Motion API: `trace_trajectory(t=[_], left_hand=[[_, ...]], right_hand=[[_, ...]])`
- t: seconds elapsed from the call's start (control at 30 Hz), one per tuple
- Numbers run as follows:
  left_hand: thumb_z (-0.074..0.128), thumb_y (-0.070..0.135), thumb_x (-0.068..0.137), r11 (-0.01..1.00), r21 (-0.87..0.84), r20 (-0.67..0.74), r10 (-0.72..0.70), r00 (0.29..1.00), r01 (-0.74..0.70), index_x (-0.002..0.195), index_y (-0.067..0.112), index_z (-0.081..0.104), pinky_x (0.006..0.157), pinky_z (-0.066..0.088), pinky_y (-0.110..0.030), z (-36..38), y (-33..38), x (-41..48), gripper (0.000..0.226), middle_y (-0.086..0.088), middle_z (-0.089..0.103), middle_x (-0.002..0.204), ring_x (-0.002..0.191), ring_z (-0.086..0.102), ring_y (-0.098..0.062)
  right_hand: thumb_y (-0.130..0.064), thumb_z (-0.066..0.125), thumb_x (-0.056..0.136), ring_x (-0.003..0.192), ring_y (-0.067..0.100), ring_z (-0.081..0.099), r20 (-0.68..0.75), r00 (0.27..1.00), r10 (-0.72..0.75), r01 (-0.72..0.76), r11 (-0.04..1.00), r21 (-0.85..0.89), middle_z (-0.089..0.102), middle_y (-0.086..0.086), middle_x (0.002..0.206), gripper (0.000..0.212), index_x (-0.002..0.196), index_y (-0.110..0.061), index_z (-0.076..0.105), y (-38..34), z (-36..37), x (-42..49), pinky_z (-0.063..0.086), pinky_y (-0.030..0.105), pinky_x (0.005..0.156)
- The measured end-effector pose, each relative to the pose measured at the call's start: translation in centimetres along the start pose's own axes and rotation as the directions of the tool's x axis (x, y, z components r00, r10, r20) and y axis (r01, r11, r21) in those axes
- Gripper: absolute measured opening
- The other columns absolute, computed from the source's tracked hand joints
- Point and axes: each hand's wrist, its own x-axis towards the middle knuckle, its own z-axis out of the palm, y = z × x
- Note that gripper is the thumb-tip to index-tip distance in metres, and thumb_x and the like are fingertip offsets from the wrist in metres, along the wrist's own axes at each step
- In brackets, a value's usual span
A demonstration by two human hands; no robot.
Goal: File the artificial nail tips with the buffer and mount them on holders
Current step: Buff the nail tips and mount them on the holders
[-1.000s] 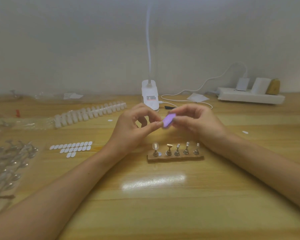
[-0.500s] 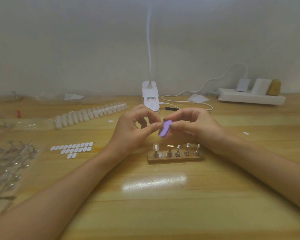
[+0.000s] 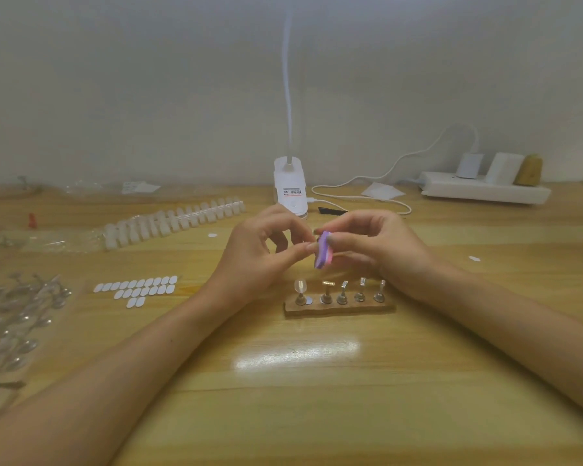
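My right hand (image 3: 381, 247) pinches a small purple and pink buffer (image 3: 323, 249) above the middle of the table. My left hand (image 3: 261, 255) holds its thumb and forefinger closed right against the buffer's left face; a nail tip between them is too small to make out. Just below the hands sits a brown holder base (image 3: 339, 307) with several metal holders (image 3: 359, 290). The leftmost holder carries a clear nail tip (image 3: 300, 285).
A strip of white nail tips (image 3: 172, 222) lies at the back left, a sheet of white adhesive tabs (image 3: 138, 289) left of the hands, and clear bagged holders (image 3: 14, 317) at the far left. A white clip lamp (image 3: 290, 186), cable and power strip (image 3: 485, 190) line the back.
The buffer has slid downward and turned more upright against my left fingertips. Both hands have stayed in about the same place.
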Motion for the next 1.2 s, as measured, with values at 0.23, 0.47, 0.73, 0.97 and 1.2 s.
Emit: trace_trajectory(t=[0.23,0.47,0.73,0.97,1.2], left_hand=[[0.077,0.009,0.082,1.0,-0.01,0.023,0.003,1.0,-0.003,0.076,0.022,0.068,0.059,0.038,-0.006,-0.1,0.1,0.0,0.017,0.005,0.06,0.082,0.069,0.055,0.002],[0.077,0.008,0.083,1.0,-0.025,0.024,0.0,1.0,0.001,0.076,0.022,0.068,0.059,0.038,-0.007,0.0,-0.1,0.0,0.017,0.005,0.061,0.084,0.069,0.054,0.001],[0.077,0.011,0.083,0.997,-0.068,0.005,-0.032,0.999,0.032,0.076,0.022,0.07,0.06,0.038,-0.008,0.0,-0.2,0.0,0.014,0.01,0.062,0.083,0.069,0.055,0.0],[0.077,0.011,0.082,0.997,-0.07,0.014,-0.027,1.0,0.028,0.075,0.024,0.07,0.059,0.038,-0.007,0.0,-0.1,0.0,0.017,0.008,0.063,0.083,0.068,0.056,0.0],[0.078,0.015,0.081,0.997,-0.066,0.067,-0.035,0.997,0.039,0.075,0.022,0.072,0.058,0.037,-0.007,0.2,-0.1,0.0,0.011,0.007,0.064,0.083,0.069,0.056,-0.002]], right_hand=[[-0.013,0.071,0.08,0.081,0.026,0.074,0.017,0.999,0.028,-0.029,0.999,0.041,0.075,0.017,0.088,0.021,0.097,-0.001,0.072,-0.3,-0.5,0.2,0.061,0.032,0.073],[-0.016,0.07,0.081,0.08,0.02,0.074,-0.042,0.999,-0.015,0.017,0.998,0.061,0.075,0.011,0.083,0.019,0.094,-0.002,0.071,-0.5,-1.1,0.5,0.058,0.025,0.072],[-0.017,0.07,0.08,0.078,0.02,0.073,-0.021,1.0,-0.005,0.007,0.997,0.077,0.074,0.01,0.082,0.02,0.093,-0.002,0.07,-0.2,-0.9,0.5,0.059,0.027,0.072],[-0.017,0.07,0.079,0.08,0.02,0.074,-0.046,0.999,-0.007,0.013,0.989,0.145,0.075,0.01,0.084,0.021,0.094,-0.003,0.068,0.1,-0.8,0.5,0.058,0.025,0.072],[-0.015,0.069,0.078,0.078,0.018,0.072,-0.072,0.997,-0.018,0.028,0.99,0.138,0.073,0.01,0.084,0.023,0.095,-0.001,0.067,0.2,-0.4,0.6,0.058,0.025,0.071]])
